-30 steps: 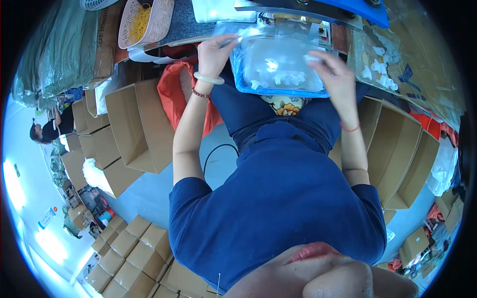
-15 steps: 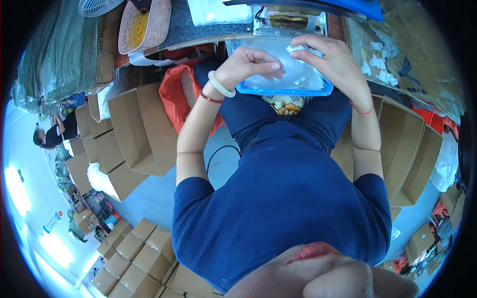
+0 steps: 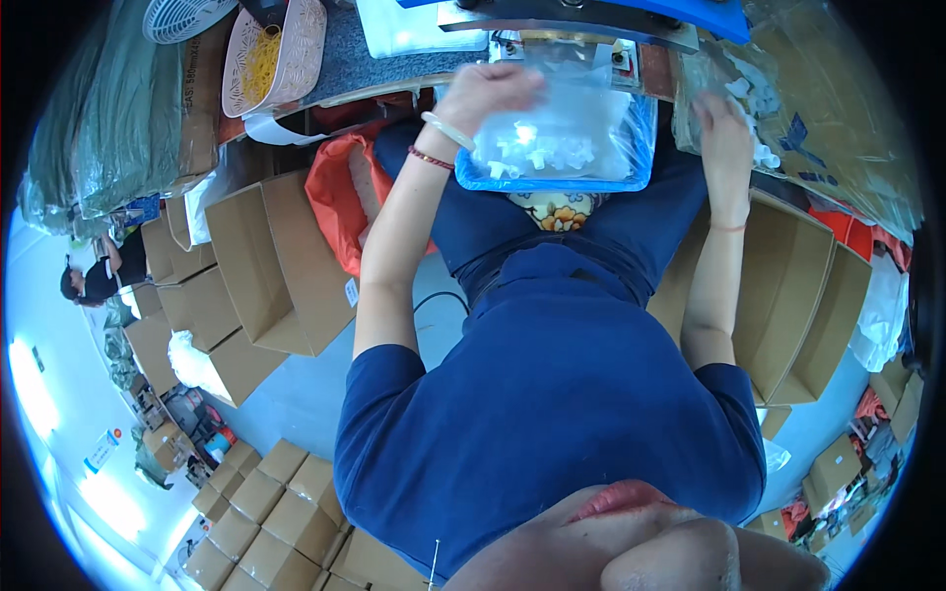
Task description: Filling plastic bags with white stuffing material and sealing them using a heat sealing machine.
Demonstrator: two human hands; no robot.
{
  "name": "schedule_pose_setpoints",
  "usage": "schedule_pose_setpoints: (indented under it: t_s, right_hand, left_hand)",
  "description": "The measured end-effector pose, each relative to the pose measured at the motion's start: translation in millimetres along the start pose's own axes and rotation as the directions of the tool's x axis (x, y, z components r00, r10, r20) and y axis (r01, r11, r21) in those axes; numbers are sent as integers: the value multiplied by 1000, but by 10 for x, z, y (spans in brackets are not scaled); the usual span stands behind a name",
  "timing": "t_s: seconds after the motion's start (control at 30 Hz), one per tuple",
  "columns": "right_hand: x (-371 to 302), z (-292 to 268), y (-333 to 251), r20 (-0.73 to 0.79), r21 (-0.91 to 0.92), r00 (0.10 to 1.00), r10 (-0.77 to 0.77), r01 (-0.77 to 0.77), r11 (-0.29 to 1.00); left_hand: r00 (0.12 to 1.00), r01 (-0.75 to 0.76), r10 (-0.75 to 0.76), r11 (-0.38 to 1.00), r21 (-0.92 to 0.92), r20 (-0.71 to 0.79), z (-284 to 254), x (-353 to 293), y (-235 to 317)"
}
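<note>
My left hand is over the far left part of a blue-rimmed tray on my lap, its fingers smeared by motion; I cannot make out anything in them. In the tray several small white plastic pieces lie on clear plastic film. My right hand is out to the right, beyond the tray, its fingers stretched forward and slightly blurred. It is beside a group of white plastic fittings on the right side of the bench, and nothing shows in its grip.
A blue and dark metal machine stands at the bench's far edge. To the left are a pale basket of yellow rubber bands and a red-orange bag. Open cardboard boxes flank me. A person is far left.
My right hand has moved right, from above the tray with a small white piece to beside the fittings. My left hand has shifted slightly farther away. The pieces in the tray show more plainly.
</note>
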State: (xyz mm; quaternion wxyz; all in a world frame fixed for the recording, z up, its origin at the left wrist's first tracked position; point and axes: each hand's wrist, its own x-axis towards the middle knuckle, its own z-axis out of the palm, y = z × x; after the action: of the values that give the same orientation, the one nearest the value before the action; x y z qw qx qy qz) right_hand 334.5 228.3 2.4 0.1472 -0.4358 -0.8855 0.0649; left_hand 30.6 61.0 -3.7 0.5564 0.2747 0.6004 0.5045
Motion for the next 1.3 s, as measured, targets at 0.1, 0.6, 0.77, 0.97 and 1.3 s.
schedule_pose_setpoints:
  t_s: [0.1, 0.6, 0.77, 0.97, 1.3]
  right_hand:
    - [331, 114, -110, -207, 314, 975, 81, -12, 949]
    - [-290, -254, -1227, 173, 803, 973, -154, -49, 594]
    - [-46, -609, -1424, -57, 881, 980, -192, 140, 452]
    - [85, -703, -1492, -243, 768, 932, -268, 354, 534]
    - [320, -455, -1153, 90, 629, 802, -590, 414, 658]
  left_hand:
    - [756, -321, 553, 780, 538, -350, -580, 134, 38]
    - [856, -228, 409, 848, 477, -317, -312, -739, 126]
    - [908, -312, 352, 930, 197, -227, -121, -861, 230]
    - [947, -250, 284, 945, 210, -150, 71, -823, 262]
    - [964, 39, -39, 999, 6, 264, 129, -525, 0]
